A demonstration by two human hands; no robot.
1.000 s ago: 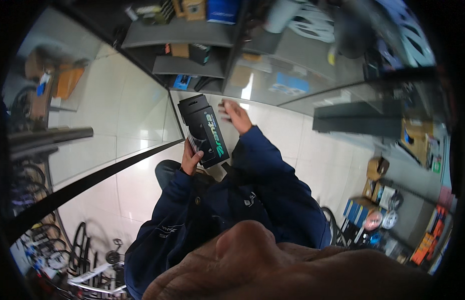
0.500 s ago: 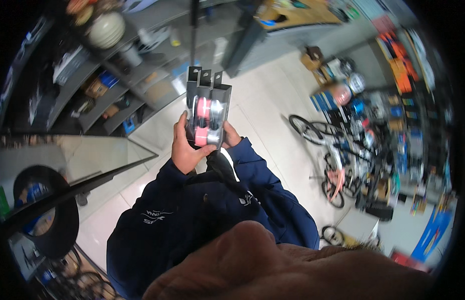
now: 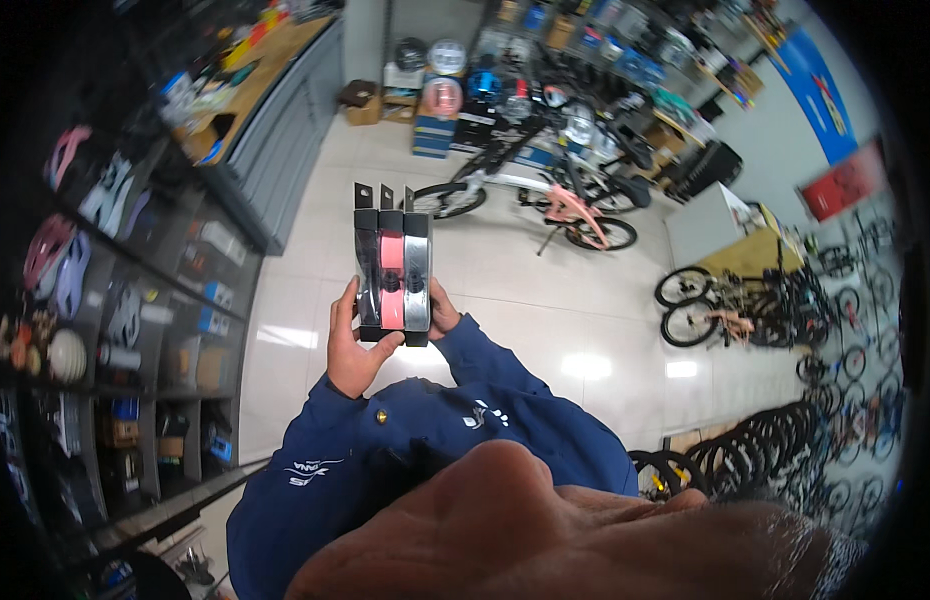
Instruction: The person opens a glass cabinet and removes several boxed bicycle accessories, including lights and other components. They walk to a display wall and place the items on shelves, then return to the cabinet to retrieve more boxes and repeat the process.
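Three narrow black packs with hang tabs stand side by side between my hands, and each seems to hold rolled handlebar tape. The left pack (image 3: 369, 275) looks dark, the middle pack (image 3: 392, 255) shows pink rolls, and the right pack (image 3: 417, 285) looks black and silvery. My left hand (image 3: 353, 348) grips the stack from the left and below, its thumb across the lower front. On the right side my right hand (image 3: 444, 308) holds it, with most fingers hidden behind the packs.
Shelves with helmets (image 3: 67, 355) run along the left, beside a grey cabinet (image 3: 275, 140) with a wooden top. Ahead stands a white and pink bicycle (image 3: 525, 188) on the tiled floor (image 3: 505, 300). More bicycles (image 3: 705, 305) and a row of wheels (image 3: 755, 445) line the right.
My view has swung round to the right, from the shelves toward the bicycles. Both hands keep hold of the packs, whose fronts now face me more squarely.
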